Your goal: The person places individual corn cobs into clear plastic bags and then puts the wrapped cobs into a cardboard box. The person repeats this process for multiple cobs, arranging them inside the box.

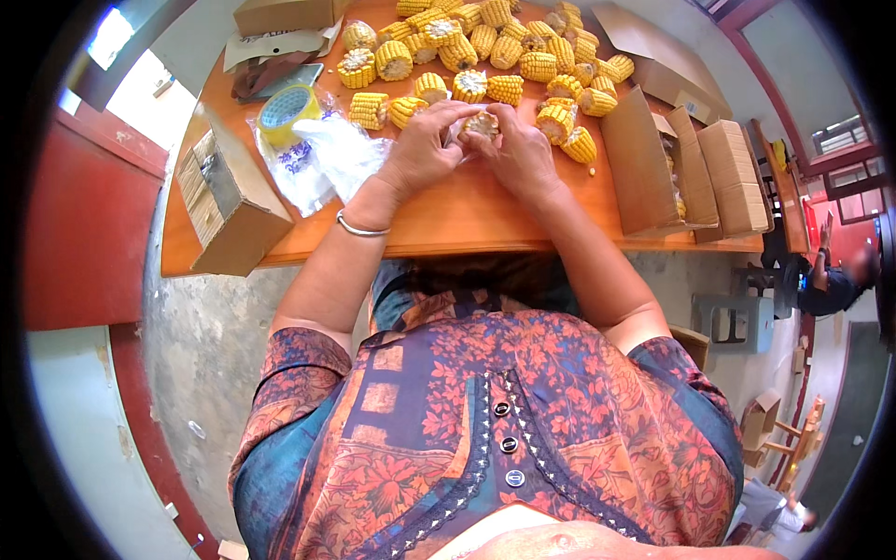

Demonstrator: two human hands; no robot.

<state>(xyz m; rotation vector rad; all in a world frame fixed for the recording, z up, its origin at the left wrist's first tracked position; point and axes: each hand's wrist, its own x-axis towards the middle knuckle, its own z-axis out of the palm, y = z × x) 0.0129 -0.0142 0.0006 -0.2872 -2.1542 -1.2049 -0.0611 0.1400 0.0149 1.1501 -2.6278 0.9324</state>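
Both hands meet over the near middle of the wooden table (476,217), around a short cut piece of corn cob (481,126) with its pale end facing me. My right hand (521,154) grips this piece between thumb and fingers. Thin clear plastic film (458,133) shows beside it, pinched by my left hand (427,147); the fingers hide much of the film. Just beyond my hands lie loose cut corn pieces (469,85), spread to the table's far side. Left of my left hand are a heap of clear plastic bags (350,150) and a roll of yellow tape (287,105).
An open cardboard box (241,210) stands at the table's left front edge. On the right, another open box (630,168) contains corn pieces. More cardboard (665,63) lies behind it. A plastic stool (756,322) and a person (829,290) are farther right.
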